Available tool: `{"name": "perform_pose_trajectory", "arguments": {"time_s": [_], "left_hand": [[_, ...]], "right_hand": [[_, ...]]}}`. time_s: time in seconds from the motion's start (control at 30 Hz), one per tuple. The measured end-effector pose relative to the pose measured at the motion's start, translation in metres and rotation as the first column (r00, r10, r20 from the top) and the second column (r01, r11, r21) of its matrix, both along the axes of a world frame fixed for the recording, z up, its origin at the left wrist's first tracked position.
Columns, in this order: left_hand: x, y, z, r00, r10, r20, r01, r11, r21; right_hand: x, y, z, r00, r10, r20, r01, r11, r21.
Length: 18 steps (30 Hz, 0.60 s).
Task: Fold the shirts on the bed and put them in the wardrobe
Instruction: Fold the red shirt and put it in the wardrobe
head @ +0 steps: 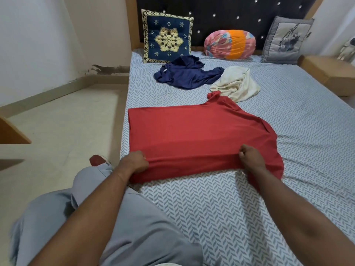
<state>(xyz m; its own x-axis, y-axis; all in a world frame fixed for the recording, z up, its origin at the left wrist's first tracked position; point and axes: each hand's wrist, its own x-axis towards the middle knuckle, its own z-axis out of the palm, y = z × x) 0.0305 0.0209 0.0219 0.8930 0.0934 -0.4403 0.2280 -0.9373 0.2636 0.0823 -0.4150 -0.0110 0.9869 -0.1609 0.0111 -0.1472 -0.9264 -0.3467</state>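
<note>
Red shirt (192, 131) spread flat on bed (288, 150), near edge bunched.

I'm looking at a home bedroom. A bed (249, 208) with a patterned sheet fills the frame, and cushions (167, 36) lean against the tufted headboard (221, 14) at the top.
</note>
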Motion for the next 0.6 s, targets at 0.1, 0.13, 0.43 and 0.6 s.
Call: {"name": "perform_pose_trajectory", "arguments": {"time_s": [0.1, 0.13, 0.43, 0.6], "left_hand": [[0.024, 0.014, -0.001, 0.988, 0.112, 0.106, -0.102, 0.99, -0.095], [0.031, 0.018, -0.003, 0.978, 0.152, 0.14, -0.133, 0.982, -0.137], [0.086, 0.042, -0.018, 0.934, 0.317, 0.164, -0.266, 0.925, -0.272], [0.101, 0.043, -0.028, 0.946, 0.288, 0.15, -0.267, 0.953, -0.144]], "right_hand": [[0.036, 0.01, 0.005, 1.0, -0.003, 0.002, 0.003, 1.0, -0.011], [0.046, 0.014, 0.008, 1.0, -0.007, -0.001, 0.007, 1.0, -0.026], [0.106, 0.032, 0.004, 0.997, 0.005, -0.075, -0.008, 0.999, -0.043], [0.118, 0.037, -0.003, 0.994, -0.026, -0.107, 0.024, 0.999, -0.025]]}}
